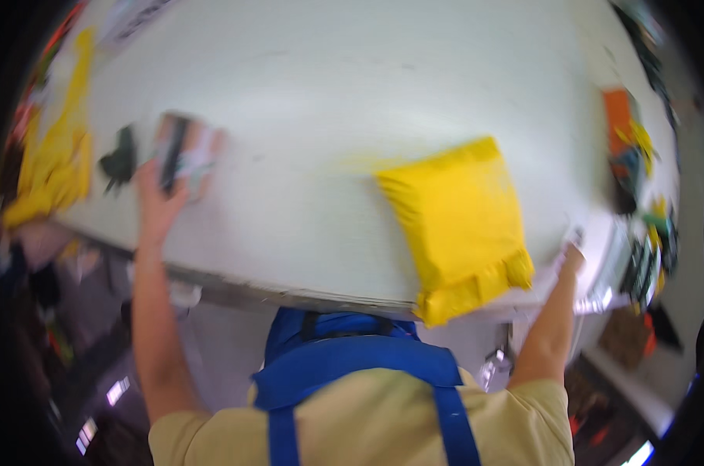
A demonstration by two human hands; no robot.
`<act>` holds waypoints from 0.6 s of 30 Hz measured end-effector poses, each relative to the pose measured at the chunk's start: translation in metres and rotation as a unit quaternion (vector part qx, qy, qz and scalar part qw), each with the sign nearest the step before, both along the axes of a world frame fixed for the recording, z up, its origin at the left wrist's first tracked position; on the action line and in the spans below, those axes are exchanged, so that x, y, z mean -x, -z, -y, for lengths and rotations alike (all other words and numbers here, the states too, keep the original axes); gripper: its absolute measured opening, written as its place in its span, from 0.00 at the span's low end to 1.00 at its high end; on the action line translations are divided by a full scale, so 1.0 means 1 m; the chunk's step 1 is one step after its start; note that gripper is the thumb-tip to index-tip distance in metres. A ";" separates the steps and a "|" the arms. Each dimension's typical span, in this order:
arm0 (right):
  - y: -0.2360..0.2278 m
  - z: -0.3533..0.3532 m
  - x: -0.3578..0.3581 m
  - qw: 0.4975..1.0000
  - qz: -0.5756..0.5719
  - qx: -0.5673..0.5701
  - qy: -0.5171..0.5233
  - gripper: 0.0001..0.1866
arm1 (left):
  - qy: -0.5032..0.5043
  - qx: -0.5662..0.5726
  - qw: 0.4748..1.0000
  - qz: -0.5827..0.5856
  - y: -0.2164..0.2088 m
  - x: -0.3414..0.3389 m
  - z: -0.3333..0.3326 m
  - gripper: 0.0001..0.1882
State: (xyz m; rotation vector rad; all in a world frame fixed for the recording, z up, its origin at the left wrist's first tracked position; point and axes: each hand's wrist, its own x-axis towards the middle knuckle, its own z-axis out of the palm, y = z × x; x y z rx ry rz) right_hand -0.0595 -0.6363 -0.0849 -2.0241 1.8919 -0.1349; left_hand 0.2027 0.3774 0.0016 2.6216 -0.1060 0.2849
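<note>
At the left of the table, my left hand [162, 203] grips the near edge of a small flat pack [191, 155] with pinkish-brown and pale patches and a dark stripe; motion smears it, so its kind is unclear. Right of the middle lies a puffy yellow plastic mailing bag [461, 217], its near end folded and hanging slightly over the table's front edge. My right hand [573, 258], beyond the bag near the right edge, is closed; a small pale and dark thing shows at its fingers, too blurred to name.
A dark green crumpled thing [119, 159] lies left of my left hand. Yellow plastic bags [61, 167] are heaped at the table's far left. An orange and dark item [620, 124] and several dark green bundles [643, 268] line the right side of the white table [313, 101].
</note>
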 end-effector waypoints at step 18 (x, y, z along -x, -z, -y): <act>-0.183 -0.791 -0.328 0.426 0.116 -0.094 -0.892 0.16 | -0.078 0.270 0.960 0.023 0.006 0.072 0.039 0.57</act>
